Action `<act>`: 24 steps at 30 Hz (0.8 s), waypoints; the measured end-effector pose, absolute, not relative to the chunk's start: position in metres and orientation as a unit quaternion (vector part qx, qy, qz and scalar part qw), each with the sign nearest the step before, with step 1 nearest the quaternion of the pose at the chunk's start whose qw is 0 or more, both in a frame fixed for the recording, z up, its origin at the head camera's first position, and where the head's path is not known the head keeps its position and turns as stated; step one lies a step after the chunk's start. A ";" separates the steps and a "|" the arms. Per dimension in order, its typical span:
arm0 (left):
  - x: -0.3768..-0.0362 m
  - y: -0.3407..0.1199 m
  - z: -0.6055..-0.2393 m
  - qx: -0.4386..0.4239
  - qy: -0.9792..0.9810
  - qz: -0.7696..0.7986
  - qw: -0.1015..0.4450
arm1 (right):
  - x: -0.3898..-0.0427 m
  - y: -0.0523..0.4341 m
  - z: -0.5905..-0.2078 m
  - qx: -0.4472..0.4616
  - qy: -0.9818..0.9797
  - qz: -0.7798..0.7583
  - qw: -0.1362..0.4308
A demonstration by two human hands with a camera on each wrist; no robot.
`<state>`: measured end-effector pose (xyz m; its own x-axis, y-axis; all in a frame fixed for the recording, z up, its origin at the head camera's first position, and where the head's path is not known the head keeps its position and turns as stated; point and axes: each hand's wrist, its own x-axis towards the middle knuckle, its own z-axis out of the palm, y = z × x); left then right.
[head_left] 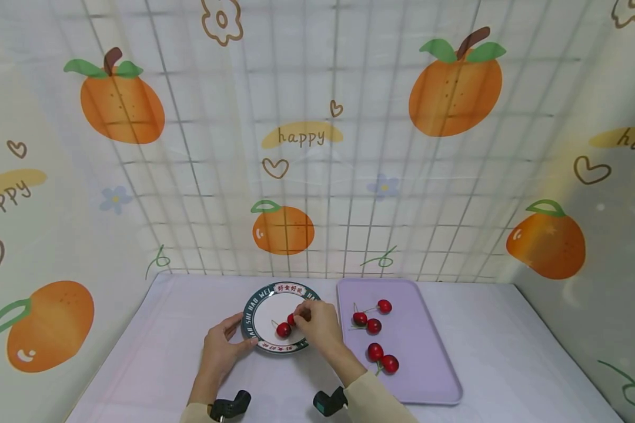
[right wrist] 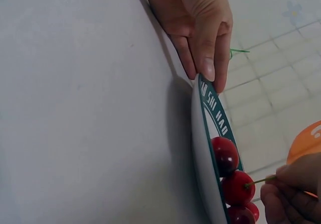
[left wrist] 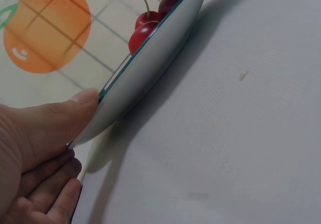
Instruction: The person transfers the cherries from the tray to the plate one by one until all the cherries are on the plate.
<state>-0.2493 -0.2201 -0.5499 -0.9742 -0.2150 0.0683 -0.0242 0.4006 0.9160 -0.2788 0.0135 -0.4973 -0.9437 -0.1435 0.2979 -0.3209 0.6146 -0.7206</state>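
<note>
A white plate [head_left: 264, 311] with a dark green lettered rim stands on the table. My left hand [head_left: 221, 346] grips its left edge, thumb [left wrist: 84, 97] on the rim and fingers lower down the side. Over the plate, my right hand [head_left: 320, 329] pinches the thin green stem [right wrist: 263, 179] of a red cherry [right wrist: 237, 189] between thumb and fingertips. That cherry sits low, among other cherries in the plate, one of them a cherry [head_left: 283, 330] left of the right hand. In the head view, the right hand hides part of the plate.
A pale purple tray [head_left: 423, 352] lies right of the plate, with several stemmed cherries [head_left: 374, 352] on it. White cloth [head_left: 153, 352] covers the table. A patterned curtain [head_left: 217, 117] over a wire grid stands behind, and more printed cloth hangs on both sides.
</note>
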 end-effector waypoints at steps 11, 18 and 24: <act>-0.249 -0.221 -0.550 0.067 -0.835 -0.539 0.089 | -0.274 0.014 -0.502 0.145 -0.906 0.382 0.114; -0.250 -0.221 -0.550 0.070 -0.832 -0.544 0.085 | -0.269 0.015 -0.504 0.136 -0.912 0.377 0.089; -0.249 -0.221 -0.549 0.070 -0.831 -0.546 0.084 | -0.267 0.017 -0.506 0.134 -0.911 0.383 0.077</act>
